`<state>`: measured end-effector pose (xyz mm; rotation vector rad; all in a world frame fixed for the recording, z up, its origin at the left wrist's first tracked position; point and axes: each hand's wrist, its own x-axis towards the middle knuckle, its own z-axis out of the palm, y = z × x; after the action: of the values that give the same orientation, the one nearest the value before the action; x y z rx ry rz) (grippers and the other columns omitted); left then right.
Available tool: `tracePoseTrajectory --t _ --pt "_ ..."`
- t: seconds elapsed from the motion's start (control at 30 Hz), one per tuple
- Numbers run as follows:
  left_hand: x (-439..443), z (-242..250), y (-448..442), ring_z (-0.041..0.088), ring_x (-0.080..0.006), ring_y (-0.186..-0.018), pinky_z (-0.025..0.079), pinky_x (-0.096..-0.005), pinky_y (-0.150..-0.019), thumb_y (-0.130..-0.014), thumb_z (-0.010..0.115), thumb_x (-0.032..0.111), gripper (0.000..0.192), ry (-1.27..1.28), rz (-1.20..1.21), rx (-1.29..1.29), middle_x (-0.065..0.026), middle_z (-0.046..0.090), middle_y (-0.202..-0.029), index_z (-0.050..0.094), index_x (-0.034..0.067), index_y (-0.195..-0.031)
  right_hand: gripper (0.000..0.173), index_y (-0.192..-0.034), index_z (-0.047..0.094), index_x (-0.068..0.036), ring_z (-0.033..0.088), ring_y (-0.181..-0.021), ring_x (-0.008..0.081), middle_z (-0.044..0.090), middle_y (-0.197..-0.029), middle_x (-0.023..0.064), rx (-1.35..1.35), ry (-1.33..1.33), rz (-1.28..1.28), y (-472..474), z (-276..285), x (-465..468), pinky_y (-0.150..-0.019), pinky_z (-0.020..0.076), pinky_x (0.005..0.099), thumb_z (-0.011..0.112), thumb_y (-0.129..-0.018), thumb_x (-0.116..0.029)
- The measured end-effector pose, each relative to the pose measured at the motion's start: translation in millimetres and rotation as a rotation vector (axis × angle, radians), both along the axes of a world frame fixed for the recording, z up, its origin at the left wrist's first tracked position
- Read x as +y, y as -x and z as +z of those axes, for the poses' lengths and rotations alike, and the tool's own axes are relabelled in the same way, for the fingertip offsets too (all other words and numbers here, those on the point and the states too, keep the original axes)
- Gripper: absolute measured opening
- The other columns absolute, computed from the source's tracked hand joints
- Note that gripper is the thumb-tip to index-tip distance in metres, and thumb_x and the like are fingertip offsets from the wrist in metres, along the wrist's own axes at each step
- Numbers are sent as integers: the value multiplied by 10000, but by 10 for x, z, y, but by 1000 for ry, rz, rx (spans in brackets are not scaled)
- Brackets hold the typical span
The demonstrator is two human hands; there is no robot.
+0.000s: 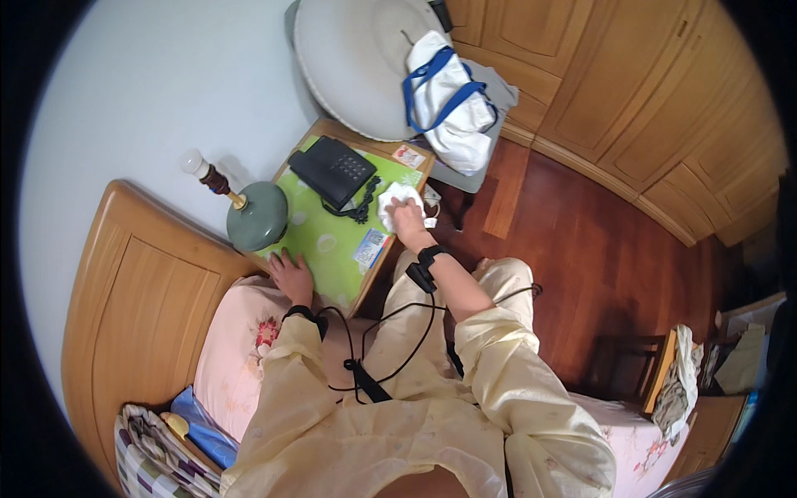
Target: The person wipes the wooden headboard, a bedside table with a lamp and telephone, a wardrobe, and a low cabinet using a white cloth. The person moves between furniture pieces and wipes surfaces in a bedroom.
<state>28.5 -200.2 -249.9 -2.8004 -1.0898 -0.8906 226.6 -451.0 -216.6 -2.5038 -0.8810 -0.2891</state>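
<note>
My right hand is on a crumpled white cloth, its fingers pressed into it, at the right edge of a bedside table with a green patterned cover. With fingers apart, my left hand rests on the table's near left edge, holding nothing. Just beyond it stands a green-based table lamp without a shade, its bulb bare. A black corded telephone sits on the far half of the table, its coiled cord close to the cloth. A printed card lies near the right edge.
Behind the table a large round grey-white object leans by the wall. Beside it a white bag with blue handles lies on a grey seat. Black cables hang between my wrists. A wooden headboard and pink bedding are at left.
</note>
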Motion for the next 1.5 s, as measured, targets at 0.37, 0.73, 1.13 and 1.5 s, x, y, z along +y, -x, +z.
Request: tracePoseTrajectory --t 0.37,0.73,1.13,1.5 --pt "-32 41 -4 346 -381 -1312 324 -529 -1023 -886 541 358 511 98 23 -11 -211 402 -1400 482 84 -1314 233 -1000 685 -151 575 -944 317 643 -1114 59 -155 163 -238 -1434 -296 74 -740 496 448 507 -851 -169" --pt "-51 73 -16 329 -365 -1327 349 -594 -973 -882 554 376 513 146 58 -26 -183 362 -1434 490 98 -1308 255 -1078 690 -190 560 -1024 398 647 -1137 94 4 109 -296 -1800 -328 18 -863 471 505 512 -905 -249" --pt "-70 84 -4 356 -380 -1300 367 -566 -959 -894 544 380 480 95 69 -18 -199 390 -1406 496 113 -1290 260 -887 652 34 587 -812 434 641 -789 253 -68 47 -69 -687 -281 -188 -736 494 488 548 -890 -204" --pt "-49 26 -19 324 -346 -1332 361 -598 -967 -879 548 419 497 137 93 -37 -175 394 -1405 518 115 -1271 255 -1142 614 -4 670 -881 184 676 -1043 86 1477 -1174 132 170 242 -523 -786 549 329 606 -895 -70"
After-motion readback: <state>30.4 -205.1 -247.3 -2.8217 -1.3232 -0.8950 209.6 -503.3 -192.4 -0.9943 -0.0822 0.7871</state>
